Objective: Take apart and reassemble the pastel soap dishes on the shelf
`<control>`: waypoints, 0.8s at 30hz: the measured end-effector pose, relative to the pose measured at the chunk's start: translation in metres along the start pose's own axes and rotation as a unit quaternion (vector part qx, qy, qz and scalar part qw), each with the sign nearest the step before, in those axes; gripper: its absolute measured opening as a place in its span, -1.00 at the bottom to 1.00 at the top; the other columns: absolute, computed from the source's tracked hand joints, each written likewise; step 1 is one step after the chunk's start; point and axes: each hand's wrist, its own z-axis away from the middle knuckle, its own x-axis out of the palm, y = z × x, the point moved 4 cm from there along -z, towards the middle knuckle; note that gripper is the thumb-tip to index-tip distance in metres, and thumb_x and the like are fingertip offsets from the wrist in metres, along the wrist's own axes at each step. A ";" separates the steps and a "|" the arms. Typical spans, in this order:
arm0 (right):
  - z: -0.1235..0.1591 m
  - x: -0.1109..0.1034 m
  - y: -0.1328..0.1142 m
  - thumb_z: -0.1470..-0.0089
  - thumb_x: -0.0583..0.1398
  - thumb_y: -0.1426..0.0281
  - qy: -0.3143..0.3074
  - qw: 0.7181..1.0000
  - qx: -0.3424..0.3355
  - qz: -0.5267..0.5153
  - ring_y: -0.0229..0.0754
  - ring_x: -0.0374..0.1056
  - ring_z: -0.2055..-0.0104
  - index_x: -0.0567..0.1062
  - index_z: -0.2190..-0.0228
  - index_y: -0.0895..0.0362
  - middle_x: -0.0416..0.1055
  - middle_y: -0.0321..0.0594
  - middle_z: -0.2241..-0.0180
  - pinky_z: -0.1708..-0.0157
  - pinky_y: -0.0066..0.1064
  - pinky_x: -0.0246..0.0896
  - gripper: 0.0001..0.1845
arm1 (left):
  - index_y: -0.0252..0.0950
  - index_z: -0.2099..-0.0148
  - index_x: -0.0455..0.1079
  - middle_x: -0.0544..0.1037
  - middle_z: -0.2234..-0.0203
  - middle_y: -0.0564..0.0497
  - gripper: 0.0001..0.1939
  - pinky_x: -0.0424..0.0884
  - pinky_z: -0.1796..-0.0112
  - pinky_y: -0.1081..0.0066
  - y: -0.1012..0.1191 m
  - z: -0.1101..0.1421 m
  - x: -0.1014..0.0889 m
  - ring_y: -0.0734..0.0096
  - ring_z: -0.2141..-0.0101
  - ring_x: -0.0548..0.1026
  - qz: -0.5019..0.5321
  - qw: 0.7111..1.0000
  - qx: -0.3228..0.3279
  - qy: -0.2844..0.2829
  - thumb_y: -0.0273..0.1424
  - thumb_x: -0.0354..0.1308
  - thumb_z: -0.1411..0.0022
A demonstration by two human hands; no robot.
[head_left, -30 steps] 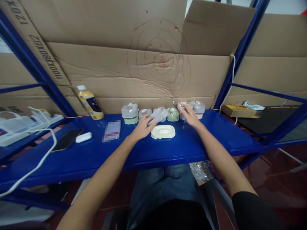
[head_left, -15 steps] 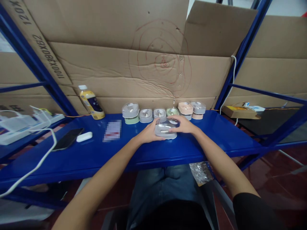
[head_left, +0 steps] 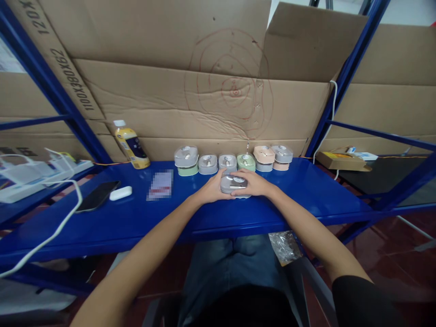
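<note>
Soft, fairly dim indoor light falls over the blue table (head_left: 279,206), leaving a dull sheen on its top and deep shadow beneath it. Small highlights catch the held container (head_left: 234,183). The cardboard (head_left: 153,91) behind the table is evenly lit; paler brightness shows above. Fine detail looks soft, wide-angle stretching slants the blue posts (head_left: 361,63) beside the table, and pixelation masks a card (head_left: 161,185) on it.

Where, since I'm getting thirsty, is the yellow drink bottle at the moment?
In the head view, the yellow bottle is at the back left of the blue table, beside the cardboard and behind the white case.
</note>
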 end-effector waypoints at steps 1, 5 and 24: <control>0.000 0.000 -0.001 0.00 0.43 -0.09 0.000 1.000 0.002 0.005 0.11 0.44 -0.11 0.44 -0.29 0.02 0.46 -0.04 -0.06 -0.16 -0.02 0.35 -0.08 | -0.24 -0.50 -0.06 0.40 -0.28 -0.36 0.29 0.40 -0.17 -0.09 0.000 0.000 -0.001 -0.31 -0.23 0.44 -0.006 1.000 0.000 0.002 0.03 0.55 0.08; 0.000 0.003 -0.008 -0.01 0.42 -0.10 -0.003 0.999 0.000 0.033 0.14 0.44 -0.11 0.44 -0.28 0.00 0.45 -0.02 -0.06 -0.15 0.00 0.36 -0.10 | -0.27 -0.50 -0.04 0.37 -0.31 -0.39 0.34 0.30 -0.25 -0.16 -0.002 -0.001 -0.002 -0.35 -0.30 0.36 -0.029 0.999 -0.018 0.004 0.04 0.56 0.16; 0.002 -0.040 0.008 0.06 0.46 -0.02 0.081 0.995 0.018 0.051 0.21 0.40 -0.16 0.41 -0.29 0.07 0.46 0.03 -0.14 -0.19 0.02 0.26 -0.04 | -0.29 -0.40 0.09 0.46 -0.18 -0.31 -0.03 0.44 -0.20 -0.03 -0.011 -0.005 -0.027 -0.04 -0.15 0.53 0.005 0.984 0.053 0.168 -0.08 0.46 -0.12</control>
